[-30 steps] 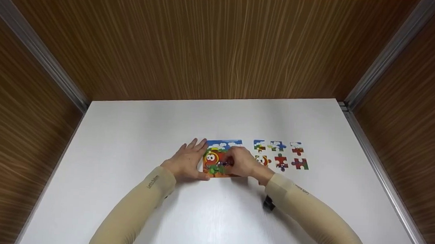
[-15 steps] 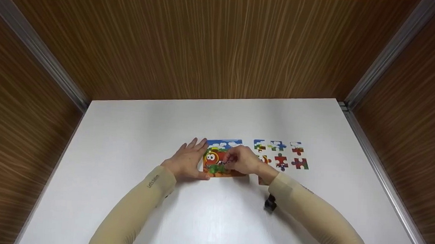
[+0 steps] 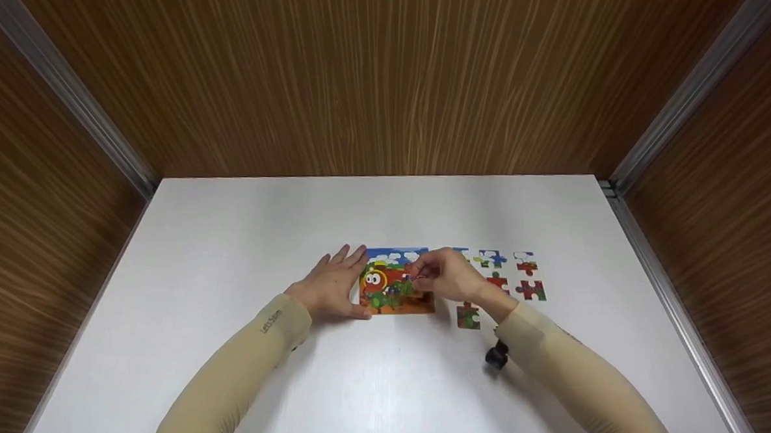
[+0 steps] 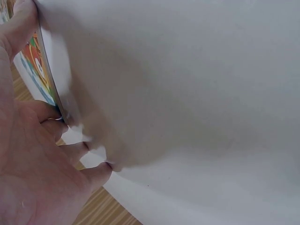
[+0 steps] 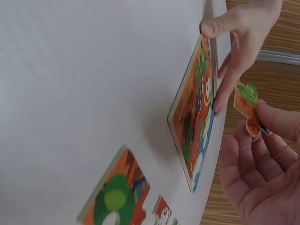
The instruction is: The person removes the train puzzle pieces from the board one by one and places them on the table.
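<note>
A colourful jigsaw board (image 3: 382,301) with a red cartoon figure lies on the white table. My left hand (image 3: 333,286) is spread along its left edge; in the left wrist view the thumb (image 4: 23,21) and index finger touch the board's side. Over the right part of the board, my right hand (image 3: 451,275) pinches a puzzle piece between thumb and fingertips. In the right wrist view this puzzle piece (image 5: 244,101) is orange with green and a red flower, held above the table. The right hand hides part of the board and some loose pieces.
Right of the board lie several loose puzzle pieces, among them a green one (image 3: 469,316), a red one (image 3: 532,290) and a cloud piece (image 3: 492,258). A black device (image 3: 496,357) hangs under the right wrist. Wood-grain panels (image 3: 391,80) enclose the white table (image 3: 261,224).
My right hand has moved up and right from the board's middle, pinching the puzzle piece. The lower loose green piece has come into view. The left hand has stayed still.
</note>
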`<state>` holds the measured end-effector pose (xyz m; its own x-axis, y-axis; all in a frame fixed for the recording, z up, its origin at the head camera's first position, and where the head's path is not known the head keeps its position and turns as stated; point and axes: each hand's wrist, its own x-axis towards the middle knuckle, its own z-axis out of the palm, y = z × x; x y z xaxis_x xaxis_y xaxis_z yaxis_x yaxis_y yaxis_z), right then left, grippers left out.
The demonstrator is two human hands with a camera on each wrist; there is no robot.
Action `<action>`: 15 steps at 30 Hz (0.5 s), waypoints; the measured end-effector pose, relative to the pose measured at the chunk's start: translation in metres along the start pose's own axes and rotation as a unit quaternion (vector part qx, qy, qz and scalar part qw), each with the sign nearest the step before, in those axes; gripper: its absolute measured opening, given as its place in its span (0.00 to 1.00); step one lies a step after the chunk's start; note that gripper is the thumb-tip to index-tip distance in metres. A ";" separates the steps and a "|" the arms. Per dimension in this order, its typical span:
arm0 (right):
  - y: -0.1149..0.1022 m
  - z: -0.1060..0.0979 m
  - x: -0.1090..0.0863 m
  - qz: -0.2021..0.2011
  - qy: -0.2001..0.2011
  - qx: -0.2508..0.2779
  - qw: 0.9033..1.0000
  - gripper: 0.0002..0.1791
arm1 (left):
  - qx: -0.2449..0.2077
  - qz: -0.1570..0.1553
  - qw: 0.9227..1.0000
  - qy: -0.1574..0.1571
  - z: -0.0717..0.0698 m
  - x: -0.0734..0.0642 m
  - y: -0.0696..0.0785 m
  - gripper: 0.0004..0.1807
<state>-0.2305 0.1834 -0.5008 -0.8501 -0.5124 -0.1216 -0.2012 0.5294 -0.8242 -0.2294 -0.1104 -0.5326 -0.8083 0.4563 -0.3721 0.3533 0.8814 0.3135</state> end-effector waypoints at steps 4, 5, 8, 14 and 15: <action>0.005 -0.011 -0.008 -0.014 0.003 -0.009 1.000 0.03 | 0.006 0.011 1.000 0.003 0.000 0.001 -0.001 0.72; 0.007 -0.014 -0.011 -0.016 0.004 -0.012 1.000 0.03 | 0.007 0.014 1.000 0.004 0.000 0.000 -0.001 0.72; 0.013 -0.023 -0.018 -0.017 0.008 -0.015 1.000 0.03 | 0.006 0.017 1.000 0.004 -0.001 0.000 -0.001 0.72; 0.024 -0.037 -0.032 -0.007 0.016 -0.012 1.000 0.04 | 0.006 0.017 1.000 0.002 0.000 0.001 -0.001 0.73; 0.026 -0.039 -0.034 -0.006 0.020 -0.013 1.000 0.04 | 0.006 0.018 1.000 0.003 0.000 0.002 -0.001 0.72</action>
<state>-0.2254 0.2410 -0.4966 -0.8660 -0.4920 -0.0893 -0.2237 0.5410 -0.8107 -0.2312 -0.1110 -0.5334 -0.7978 0.4868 -0.3558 0.3872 0.8660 0.3165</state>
